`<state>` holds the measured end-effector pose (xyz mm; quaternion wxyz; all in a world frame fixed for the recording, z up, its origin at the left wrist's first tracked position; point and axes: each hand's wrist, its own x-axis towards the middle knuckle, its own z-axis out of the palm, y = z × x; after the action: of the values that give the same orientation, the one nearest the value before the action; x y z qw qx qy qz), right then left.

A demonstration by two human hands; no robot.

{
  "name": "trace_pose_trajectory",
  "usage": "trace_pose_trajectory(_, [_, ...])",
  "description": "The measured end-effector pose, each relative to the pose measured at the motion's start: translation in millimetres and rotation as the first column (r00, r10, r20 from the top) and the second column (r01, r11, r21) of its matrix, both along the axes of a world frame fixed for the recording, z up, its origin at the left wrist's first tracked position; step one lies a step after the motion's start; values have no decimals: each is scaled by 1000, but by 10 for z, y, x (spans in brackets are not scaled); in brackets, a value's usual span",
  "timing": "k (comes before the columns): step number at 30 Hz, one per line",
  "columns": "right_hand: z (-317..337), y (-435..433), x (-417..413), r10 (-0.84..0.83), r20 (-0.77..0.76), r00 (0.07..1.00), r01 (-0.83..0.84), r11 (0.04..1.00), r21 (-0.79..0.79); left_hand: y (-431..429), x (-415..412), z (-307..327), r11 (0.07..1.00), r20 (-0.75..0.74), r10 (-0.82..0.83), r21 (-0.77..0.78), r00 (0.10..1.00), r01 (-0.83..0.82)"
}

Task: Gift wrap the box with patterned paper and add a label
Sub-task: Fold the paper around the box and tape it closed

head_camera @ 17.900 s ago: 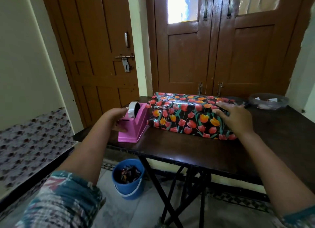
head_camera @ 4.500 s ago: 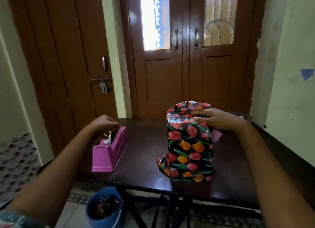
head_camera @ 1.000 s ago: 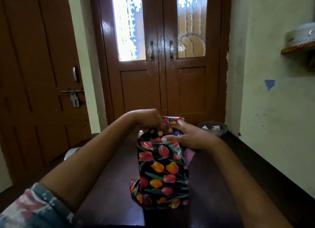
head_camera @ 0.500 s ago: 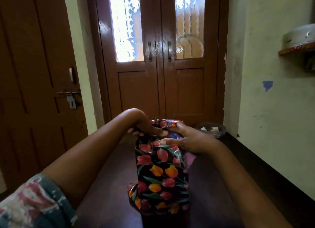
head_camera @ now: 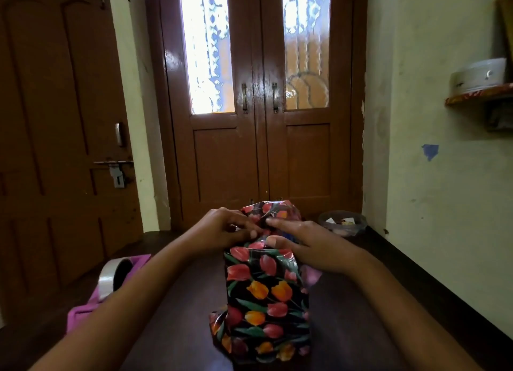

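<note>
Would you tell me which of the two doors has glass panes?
The double door straight ahead, behind the wrapped box; its two arched panes glow. The door on the left is solid wood.

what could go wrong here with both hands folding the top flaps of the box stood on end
The wrapped box stands tall on one end, so pressing with the left hand and right hand could tip it. Both hands are busy and the tape dispenser sits off to the left, so the folds may spring open.

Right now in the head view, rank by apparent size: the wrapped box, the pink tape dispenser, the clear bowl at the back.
1. Wrapped box, largest.
2. Pink tape dispenser, partly hidden by the left arm.
3. Clear bowl, smallest, but farthest away, so true size is unsure.
</note>
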<state>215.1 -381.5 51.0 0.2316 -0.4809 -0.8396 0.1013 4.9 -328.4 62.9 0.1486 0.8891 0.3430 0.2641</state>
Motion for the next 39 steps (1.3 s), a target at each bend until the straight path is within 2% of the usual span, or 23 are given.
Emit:
trace_pose_trajectory(2, [11, -22, -19, -8, 122, 993, -8, 991, 136, 9, -11, 9, 1000, -12, -6, 16, 1000, 6])
trace_pose_trajectory(5, [65, -24, -16, -109, 261, 959, 30, 957, 288, 11, -7, 18, 1000, -27, -12, 23, 1000, 13])
trace_pose_trajectory(10, [206, -44, 65, -262, 357, 896, 74, 883, 463, -1, -13, 29, 1000, -5, -10, -16, 1000, 10])
trace_pose_trajectory(12, [248, -65, 79, -223, 235, 946, 79, 863, 499, 13, -23, 16, 998, 45, -2, -62, 999, 5])
trace_pose_trajectory(14, [260, -125, 92, -79, -25, 997, 82, 876, 475, 49, -33, -2, 998, 64, 24, -56, 998, -21])
trace_pose_trajectory(16, [289, -239, 121, 57, -174, 983, 14, 923, 386, 92, -5, -17, 999, 93, 48, 12, 995, -49])
trace_pose_trajectory(17, [305, -314, 139, 85, -146, 986, -32, 942, 333, 107, 24, -18, 997, 120, 59, 44, 991, -65])
trace_pose_trajectory(20, [254, -464, 187, 11, 184, 983, -70, 945, 321, 122, 142, -3, 986, 203, 130, 78, 970, -149])
trace_pose_trajectory(22, [218, -463, 213, -50, 224, 973, -40, 923, 382, 137, 208, 10, 972, 173, 188, 107, 967, -208])
trace_pose_trajectory(25, [243, -419, 198, 5, 35, 999, -21, 889, 457, 149, 218, 38, 975, 55, 200, 92, 978, -204])
trace_pose_trajectory(29, [349, -255, 37, 57, -152, 987, 33, 849, 528, 113, 210, 62, 977, -124, 161, -122, 979, -176])
trace_pose_trajectory(32, [434, -64, -148, 42, -262, 964, 113, 829, 548, 99, 172, 79, 936, -83, 224, -259, 971, -238])
trace_pose_trajectory(35, [439, 103, -293, 58, -406, 912, 160, 861, 483, 97, 126, 116, 920, -79, 240, -299, 968, -253])
trace_pose_trajectory(37, [399, 151, -343, 81, -478, 875, 163, 879, 448, 97, 106, 127, 910, -44, 236, -341, 971, -236])
trace_pose_trajectory(39, [371, 159, -322, 102, -511, 854, 128, 909, 396, 132, 83, 89, 902, 66, 211, -396, 975, -168])
